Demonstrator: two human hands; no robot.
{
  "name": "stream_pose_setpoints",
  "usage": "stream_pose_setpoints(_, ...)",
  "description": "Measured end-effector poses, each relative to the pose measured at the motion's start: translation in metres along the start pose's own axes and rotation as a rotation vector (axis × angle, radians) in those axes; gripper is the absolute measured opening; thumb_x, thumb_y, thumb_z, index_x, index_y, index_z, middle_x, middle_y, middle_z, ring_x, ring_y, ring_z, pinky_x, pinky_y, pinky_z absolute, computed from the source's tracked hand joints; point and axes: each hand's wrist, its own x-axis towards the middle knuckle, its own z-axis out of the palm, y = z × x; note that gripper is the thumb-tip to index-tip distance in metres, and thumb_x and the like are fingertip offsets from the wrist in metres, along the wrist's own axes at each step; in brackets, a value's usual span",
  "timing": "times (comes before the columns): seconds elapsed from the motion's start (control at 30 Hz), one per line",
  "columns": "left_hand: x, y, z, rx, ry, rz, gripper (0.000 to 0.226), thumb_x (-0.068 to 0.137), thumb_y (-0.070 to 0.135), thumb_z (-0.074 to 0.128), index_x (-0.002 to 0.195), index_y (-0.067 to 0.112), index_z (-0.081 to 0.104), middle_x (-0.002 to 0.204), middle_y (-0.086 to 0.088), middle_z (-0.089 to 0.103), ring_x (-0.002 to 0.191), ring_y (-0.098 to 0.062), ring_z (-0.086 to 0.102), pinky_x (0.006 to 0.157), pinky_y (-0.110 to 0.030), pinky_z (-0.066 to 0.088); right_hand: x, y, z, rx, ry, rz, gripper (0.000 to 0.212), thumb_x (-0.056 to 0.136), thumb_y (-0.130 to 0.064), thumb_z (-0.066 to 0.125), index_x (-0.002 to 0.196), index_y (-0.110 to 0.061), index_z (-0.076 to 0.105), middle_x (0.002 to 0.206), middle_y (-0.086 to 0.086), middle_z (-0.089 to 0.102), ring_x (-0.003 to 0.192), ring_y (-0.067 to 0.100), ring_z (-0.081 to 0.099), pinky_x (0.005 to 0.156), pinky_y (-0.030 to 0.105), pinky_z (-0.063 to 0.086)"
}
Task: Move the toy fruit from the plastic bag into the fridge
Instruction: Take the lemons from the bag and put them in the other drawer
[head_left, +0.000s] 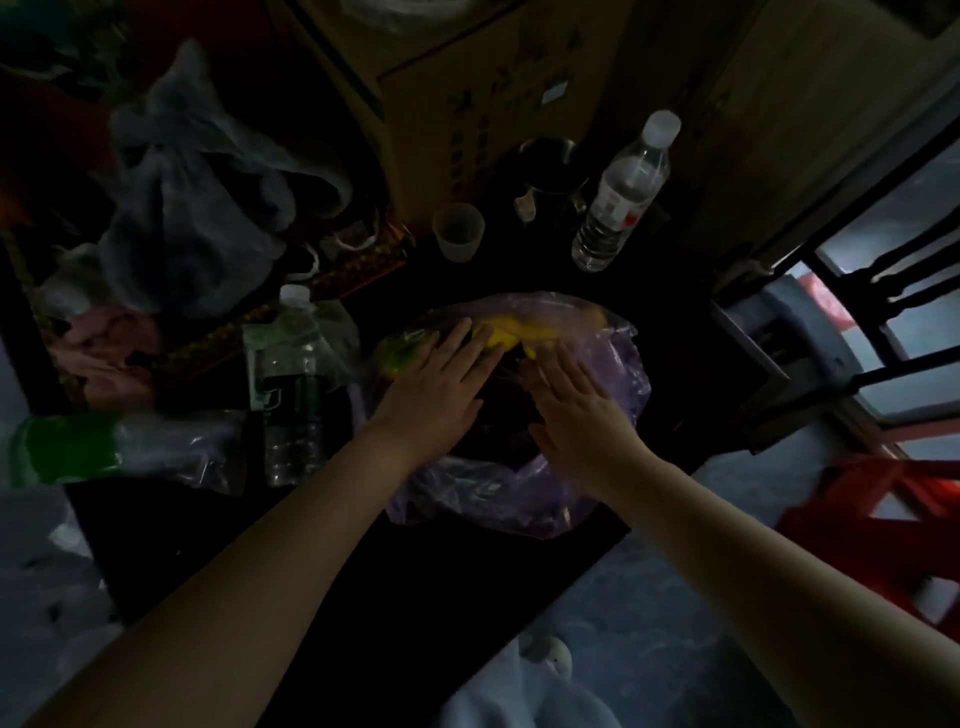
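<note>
On dark table | purple translucent plastic bag (587, 499) | yellow toy fruit (501, 332) inside

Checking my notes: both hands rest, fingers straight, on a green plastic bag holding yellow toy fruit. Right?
No: the head view shows the plastic bag is purple, not green. The left hand and right hand do rest on it, fingers straight, yellow toy fruit inside.

light: we see a dim, underexposed scene | source: brightest at right edge | glare: faint sheen on plastic bag (493, 499) | focus: our edges smear and bend
</note>
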Motion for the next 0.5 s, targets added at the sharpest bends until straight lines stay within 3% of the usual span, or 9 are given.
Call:
stream_pose_setpoints(0.1, 0.018, -0.003, 0.006, 0.022, -0.001, 0.018, 0.069, 0.096, 0.036, 0.044, 0.150, 0.019, 0.004, 0.159, -0.006, 0.006, 0.145, -0.027, 0.000, 0.116, -0.043, 0.006, 0.007, 0.011, -0.003, 0.000, -0.028, 0.052, 0.072, 0.097, -0.037, 0.037, 0.150, -0.012, -0.006, 0.156, 0.010, -0.017, 0.143, 0.025, -0.018, 0.117, 0.035, -0.008)
stream_pose_setpoints(0.23, 0.042, -0.010, 0.007, 0.004, -0.011, 0.035, 0.070, 0.093, 0.038, 0.049, 0.150, 0.016, 0.013, 0.158, -0.008, 0.012, 0.145, -0.029, 0.005, 0.115, -0.046, 0.008, 0.014, 0.026, -0.007, 0.010, -0.039, 0.090, 0.072, 0.097, -0.039, 0.036, 0.149, -0.011, -0.006, 0.156, 0.011, -0.016, 0.143, 0.026, -0.017, 0.117, 0.037, -0.007)
stream_pose_setpoints(0.37, 0.063, -0.016, 0.011, -0.010, -0.029, 0.050, 0.069, 0.097, 0.042, 0.038, 0.151, 0.018, 0.002, 0.159, -0.005, -0.004, 0.145, -0.024, -0.010, 0.116, -0.041, -0.003, 0.020, 0.040, -0.006, 0.003, -0.075, 0.140, 0.074, 0.097, -0.043, 0.034, 0.148, -0.010, -0.008, 0.156, 0.011, -0.018, 0.143, 0.026, -0.018, 0.118, 0.038, -0.005)
stream_pose_setpoints(0.5, 0.080, -0.020, 0.018, -0.025, -0.064, 0.051, 0.070, 0.097, 0.044, 0.037, 0.151, 0.017, 0.002, 0.159, -0.005, -0.004, 0.145, -0.023, -0.009, 0.116, -0.040, 0.000, 0.026, 0.050, -0.004, 0.025, -0.095, 0.180, 0.072, 0.098, -0.045, 0.031, 0.149, -0.013, -0.008, 0.155, 0.009, -0.020, 0.142, 0.024, -0.019, 0.118, 0.037, -0.004)
